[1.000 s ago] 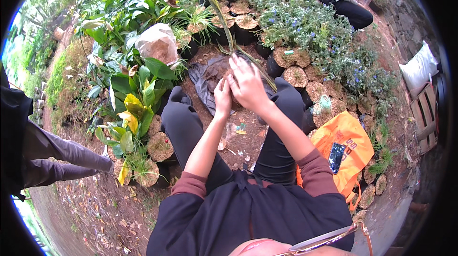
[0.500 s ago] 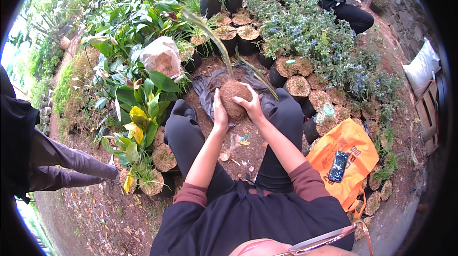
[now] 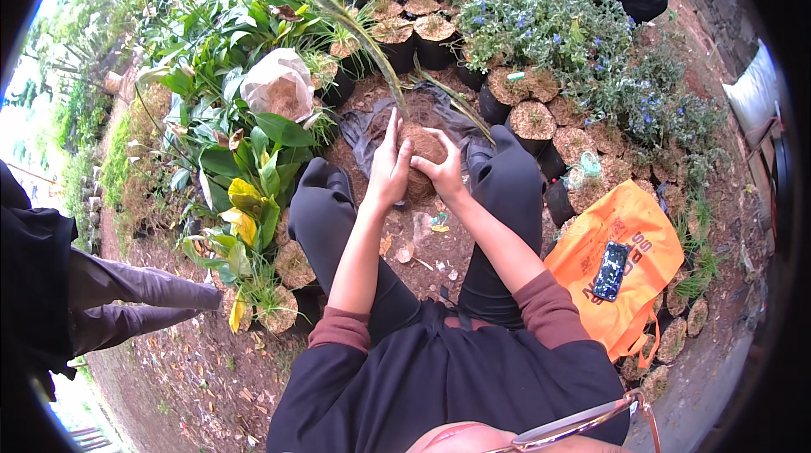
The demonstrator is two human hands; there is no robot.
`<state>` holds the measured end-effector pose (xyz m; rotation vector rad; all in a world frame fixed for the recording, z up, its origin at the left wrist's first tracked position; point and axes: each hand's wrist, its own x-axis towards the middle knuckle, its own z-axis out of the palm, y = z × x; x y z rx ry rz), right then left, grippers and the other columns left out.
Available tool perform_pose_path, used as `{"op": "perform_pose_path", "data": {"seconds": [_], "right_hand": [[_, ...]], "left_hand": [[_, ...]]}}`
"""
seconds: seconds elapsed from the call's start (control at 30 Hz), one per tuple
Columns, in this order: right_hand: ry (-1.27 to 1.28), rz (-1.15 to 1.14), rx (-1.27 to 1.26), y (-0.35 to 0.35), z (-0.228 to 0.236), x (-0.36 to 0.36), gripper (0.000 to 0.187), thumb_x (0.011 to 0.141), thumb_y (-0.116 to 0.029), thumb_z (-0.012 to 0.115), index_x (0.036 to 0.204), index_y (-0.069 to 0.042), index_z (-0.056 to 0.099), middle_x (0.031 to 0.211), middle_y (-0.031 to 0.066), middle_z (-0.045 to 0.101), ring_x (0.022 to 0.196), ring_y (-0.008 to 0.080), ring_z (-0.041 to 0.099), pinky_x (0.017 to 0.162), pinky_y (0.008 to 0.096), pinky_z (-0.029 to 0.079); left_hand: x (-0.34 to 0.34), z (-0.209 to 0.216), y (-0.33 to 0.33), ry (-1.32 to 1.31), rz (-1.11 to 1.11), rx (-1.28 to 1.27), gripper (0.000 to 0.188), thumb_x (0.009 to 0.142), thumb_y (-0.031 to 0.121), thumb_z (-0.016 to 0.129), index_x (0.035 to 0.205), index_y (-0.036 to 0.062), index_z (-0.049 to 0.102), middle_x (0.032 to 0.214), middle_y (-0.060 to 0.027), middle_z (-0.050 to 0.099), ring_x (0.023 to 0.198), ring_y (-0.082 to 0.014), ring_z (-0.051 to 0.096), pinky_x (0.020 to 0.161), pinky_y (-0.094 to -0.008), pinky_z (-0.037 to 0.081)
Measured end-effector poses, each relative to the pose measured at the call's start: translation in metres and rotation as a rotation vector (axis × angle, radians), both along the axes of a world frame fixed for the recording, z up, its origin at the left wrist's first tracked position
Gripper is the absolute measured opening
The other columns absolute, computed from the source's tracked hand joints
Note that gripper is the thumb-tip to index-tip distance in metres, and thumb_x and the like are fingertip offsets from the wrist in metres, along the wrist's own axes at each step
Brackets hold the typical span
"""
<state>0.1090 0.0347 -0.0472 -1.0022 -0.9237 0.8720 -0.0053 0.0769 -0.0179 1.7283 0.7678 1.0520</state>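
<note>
Fibre ball [image 3: 425,147], brown and roughly rounded, is cupped just toward 12 o'clock from the middle of the view. Its 8 o'clock side is pressed by the left hand [image 3: 389,173], its 4 o'clock side by the right hand [image 3: 446,173]; each grip is partly curled, the ball being held between the two. A long mottled leaf [image 3: 372,49] is held up from it, tilted toward 11 o'clock. Shaping is judged well along, a compact mass being already formed. Loose fibre [image 3: 422,105] is left unpacked on a dark sheet [image 3: 359,139] beyond, and more is contained in a white bag [image 3: 260,81] at 10 o'clock. Whether the surface is finished cannot be told.
</note>
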Motion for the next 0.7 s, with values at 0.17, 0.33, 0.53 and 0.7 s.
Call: {"op": "perform_pose_path", "data": {"seconds": [0.17, 0.33, 0.53, 0.7], "right_hand": [[0.046, 0.008, -0.005, -0.004, 0.002, 0.007, 0.047, 0.065, -0.007, 0.074, 0.106, 0.003, 0.053, 0.096, 0.008, 0.062, 0.087, 0.0127, 0.058, 0.08, 0.0272, 0.046], [0.129, 0.023, 0.001, -0.004, 0.002, 0.012, 0.046, 0.065, -0.009, 0.072, 0.106, 0.003, 0.054, 0.097, 0.0079, 0.061, 0.087, 0.0131, 0.057, 0.081, 0.027, 0.046], [0.095, 0.034, 0.001, -0.002, 0.002, 0.014, 0.045, 0.065, -0.011, 0.071, 0.105, 0.002, 0.054, 0.097, 0.0076, 0.061, 0.088, 0.0129, 0.057, 0.081, 0.0271, 0.045], [-0.074, -0.043, 0.043, -0.007, 0.007, 0.014, 0.038, 0.069, -0.017, 0.067, 0.1, 0.001, 0.055, 0.094, 0.0095, 0.061, 0.087, 0.0169, 0.057, 0.081, 0.0293, 0.044]], "left_hand": [[0.005, -0.01, 0.0, -0.135, -0.038, -0.179, 0.047, 0.089, 0.024, 0.051, 0.124, -0.0061, 0.042, 0.115, -0.0174, 0.054, 0.108, -0.0196, 0.049, 0.095, -0.0302, 0.036], [0.011, -0.025, 0.001, -0.31, -0.04, -0.434, 0.043, 0.087, 0.024, 0.054, 0.119, -0.0039, 0.047, 0.111, -0.0128, 0.056, 0.104, -0.017, 0.051, 0.092, -0.0282, 0.038], [0.015, -0.026, -0.004, -0.484, -0.034, -0.674, 0.041, 0.086, 0.025, 0.055, 0.118, -0.0009, 0.049, 0.111, -0.0096, 0.056, 0.102, -0.0146, 0.052, 0.09, -0.0268, 0.04], [0.015, -0.01, -0.011, -0.419, -0.072, -0.74, 0.042, 0.084, 0.026, 0.058, 0.116, -0.0001, 0.049, 0.109, -0.0094, 0.056, 0.099, -0.0144, 0.053, 0.087, -0.0267, 0.042]]}}
